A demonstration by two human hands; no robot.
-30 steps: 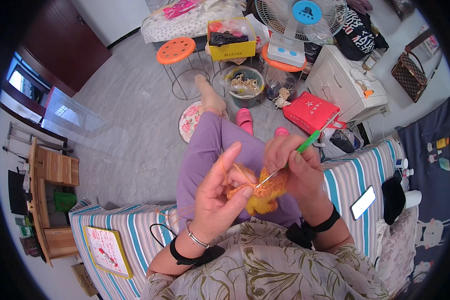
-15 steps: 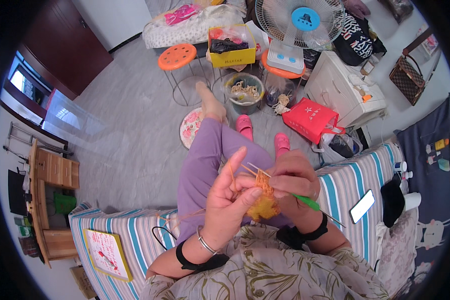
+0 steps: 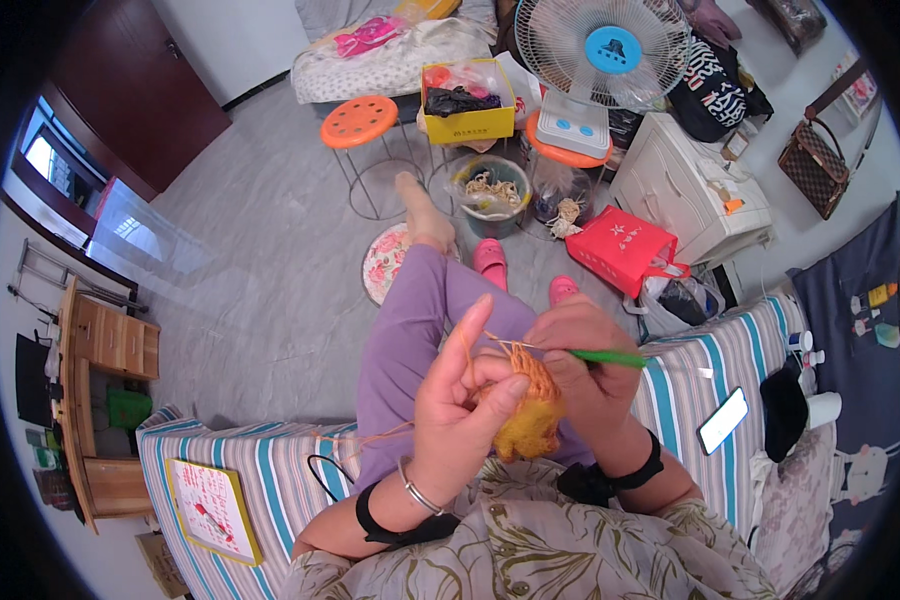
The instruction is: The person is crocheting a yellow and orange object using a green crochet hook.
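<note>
Head view shows the left hand (image 3: 460,420) pinching the orange knit piece (image 3: 532,415) while the right hand (image 3: 585,365) grips the green hook (image 3: 610,357). Keep the yarn (image 3: 467,350) snug and the loops small.

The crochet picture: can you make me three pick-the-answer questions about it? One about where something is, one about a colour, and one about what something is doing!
1. Where is the phone?
A. on the striped cover, to the person's right
B. on the orange stool
C. in the yellow box

2. What colour is the handle of the crochet hook?
A. red
B. green
C. white

3. How is the crochet piece being held?
A. it lies alone on the floor
B. it hangs from the fan
C. both hands hold it

Answers: 1 A, the phone lies flat on the blue-and-white stripes beside the right arm. 2 B, the handle sticking out of the right hand is bright green. 3 C, the left hand grips the orange piece from one side while the right hand works the hook at it.
</note>
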